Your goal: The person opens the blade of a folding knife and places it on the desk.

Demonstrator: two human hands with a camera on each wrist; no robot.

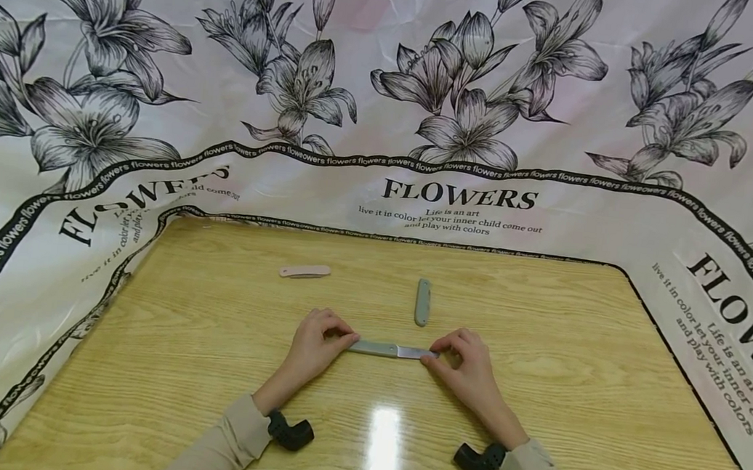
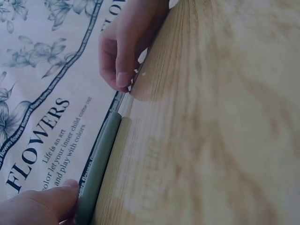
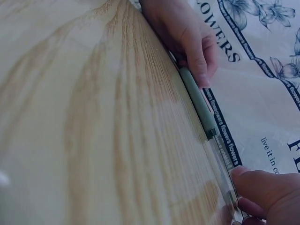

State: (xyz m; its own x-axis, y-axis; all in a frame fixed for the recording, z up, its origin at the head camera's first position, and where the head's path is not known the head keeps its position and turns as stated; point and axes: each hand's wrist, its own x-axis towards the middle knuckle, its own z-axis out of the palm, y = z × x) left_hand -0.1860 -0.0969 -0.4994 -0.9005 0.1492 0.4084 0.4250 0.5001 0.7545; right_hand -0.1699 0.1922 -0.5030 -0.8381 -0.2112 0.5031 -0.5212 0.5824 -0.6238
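Green folding knife: unfolded, mid-stage, long axis running almost dead along the nine-to-three line, and there's a hand on either end of it!
Floral cloth: sweeps from nine o'clock over the top through twelve and round to three, FLOWERS lettering facing us at twelve.
Tabletop: glossy, yellowish wood grain under everything, a bright streak of light gleaming at six o'clock from the knife.
Left hand: there it is at nine o'clock, thumb and fingers pinching the butt of the green handle.
Right hand: over at three o'clock, thumb and fingertips pinching the outer end of the blade.
Line between the hands: this is what matters! From the left hand the knife points to three, from the right to nine; neither is nearer, both are in contact. Whether its underside touches the wood, I can't tell.
Pink folding knife: out at ten o'clock, folded, lying roughly nine to three, untouched.
Grey-green folding knife: one o'clock, folded, near but apart, pointing twelve to six.
Blade: short silvery stretch between handle and right fingertips.
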